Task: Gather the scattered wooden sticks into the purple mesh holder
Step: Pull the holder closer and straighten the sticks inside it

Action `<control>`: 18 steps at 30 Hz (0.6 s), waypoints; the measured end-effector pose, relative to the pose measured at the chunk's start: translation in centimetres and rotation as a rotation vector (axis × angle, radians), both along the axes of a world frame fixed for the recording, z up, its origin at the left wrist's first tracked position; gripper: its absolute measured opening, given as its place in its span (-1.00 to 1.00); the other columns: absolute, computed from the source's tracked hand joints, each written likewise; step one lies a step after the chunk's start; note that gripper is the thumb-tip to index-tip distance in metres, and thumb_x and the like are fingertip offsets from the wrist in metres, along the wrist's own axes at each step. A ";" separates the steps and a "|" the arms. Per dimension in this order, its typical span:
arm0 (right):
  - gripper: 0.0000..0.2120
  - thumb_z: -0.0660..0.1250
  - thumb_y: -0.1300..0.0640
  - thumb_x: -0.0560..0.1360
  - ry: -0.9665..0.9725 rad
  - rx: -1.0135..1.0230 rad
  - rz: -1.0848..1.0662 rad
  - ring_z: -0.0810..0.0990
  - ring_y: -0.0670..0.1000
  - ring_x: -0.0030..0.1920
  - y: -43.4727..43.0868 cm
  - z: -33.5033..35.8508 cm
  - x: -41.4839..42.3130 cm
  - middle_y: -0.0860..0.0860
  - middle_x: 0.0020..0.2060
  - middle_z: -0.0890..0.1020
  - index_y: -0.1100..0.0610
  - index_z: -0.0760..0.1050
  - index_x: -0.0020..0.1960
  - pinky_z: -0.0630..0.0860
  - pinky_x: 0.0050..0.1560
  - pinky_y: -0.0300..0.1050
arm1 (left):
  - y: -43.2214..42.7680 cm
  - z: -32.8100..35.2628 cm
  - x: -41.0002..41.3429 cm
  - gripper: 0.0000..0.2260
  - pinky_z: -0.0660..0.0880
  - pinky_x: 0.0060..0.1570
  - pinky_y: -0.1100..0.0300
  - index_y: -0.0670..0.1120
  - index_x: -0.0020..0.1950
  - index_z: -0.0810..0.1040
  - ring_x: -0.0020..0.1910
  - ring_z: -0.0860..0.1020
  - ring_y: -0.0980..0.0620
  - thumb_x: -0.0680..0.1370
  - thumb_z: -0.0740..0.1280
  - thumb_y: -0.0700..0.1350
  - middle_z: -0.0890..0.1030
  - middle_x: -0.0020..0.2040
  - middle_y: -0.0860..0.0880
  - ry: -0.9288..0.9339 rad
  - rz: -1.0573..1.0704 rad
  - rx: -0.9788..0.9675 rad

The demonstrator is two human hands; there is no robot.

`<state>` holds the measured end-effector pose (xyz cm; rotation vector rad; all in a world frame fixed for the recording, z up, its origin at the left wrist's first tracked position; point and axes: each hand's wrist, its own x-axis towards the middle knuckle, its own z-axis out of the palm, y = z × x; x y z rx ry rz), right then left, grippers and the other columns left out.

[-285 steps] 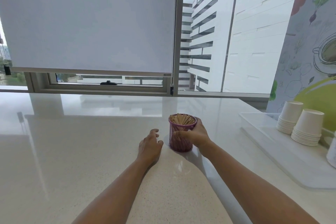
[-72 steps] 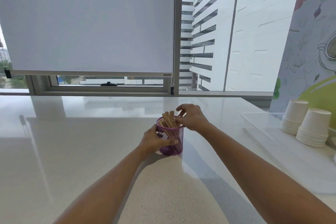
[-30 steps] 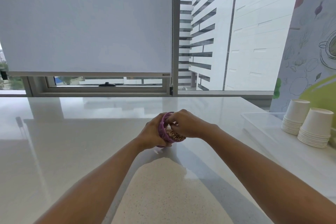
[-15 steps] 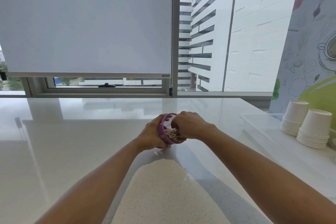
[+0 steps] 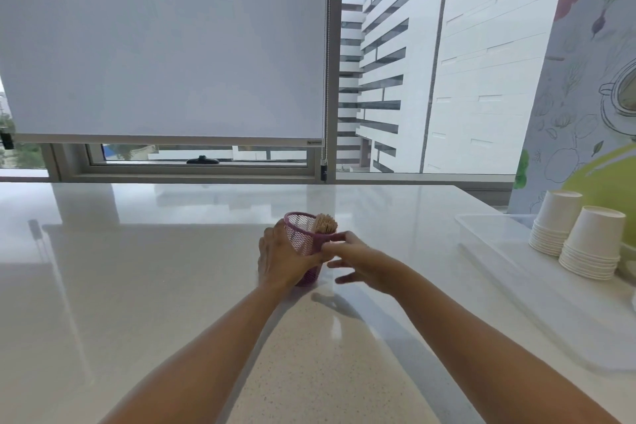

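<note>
Support is lent to the purple mesh holder (image 5: 303, 237) by the gripping left hand (image 5: 278, 260) — the right hand (image 5: 359, 260) is spread loose, apparently empty.

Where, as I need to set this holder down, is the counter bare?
Bare counter spreads left of the left hand and behind the holder up to the window frame. Crowded on the right: tray and cup stacks.

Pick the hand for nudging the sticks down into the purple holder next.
Right, probably. The right hand holds nothing, fingers by the purple mesh holder rim near the sticks; the left hand grips its wall.
</note>
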<state>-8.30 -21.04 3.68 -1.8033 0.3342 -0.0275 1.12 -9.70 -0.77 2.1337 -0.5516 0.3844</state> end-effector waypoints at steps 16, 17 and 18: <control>-0.60 0.29 0.32 0.46 0.004 -0.088 0.179 0.46 0.08 0.18 -0.9 0.8 0.4 0.02 0.05 0.54 0.12 0.37 0.28 0.42 0.25 -0.02 | 1.5 -0.5 -1.7 -0.23 0.50 0.01 0.16 -0.10 0.20 0.31 0.04 0.46 0.03 0.15 0.58 0.16 0.46 0.11 -0.01 0.117 -0.135 -0.086; -0.61 0.24 0.36 0.47 0.035 -0.106 0.194 0.45 0.08 0.18 -1.0 1.1 0.4 0.04 0.04 0.52 0.15 0.37 0.27 0.39 0.30 0.02 | 1.5 -0.5 -1.7 -0.20 0.49 0.03 0.16 -0.09 0.22 0.28 0.06 0.47 0.03 0.15 0.59 0.13 0.47 0.13 -0.02 0.152 -0.164 -0.113; -0.64 0.20 0.39 0.47 0.068 -0.149 0.197 0.44 0.09 0.17 -1.1 1.5 0.3 0.07 0.03 0.52 0.20 0.39 0.25 0.36 0.34 0.04 | 1.4 -0.5 -1.7 -0.18 0.47 0.05 0.17 -0.09 0.25 0.25 0.08 0.47 0.01 0.16 0.60 0.10 0.47 0.16 -0.03 0.177 -0.190 -0.130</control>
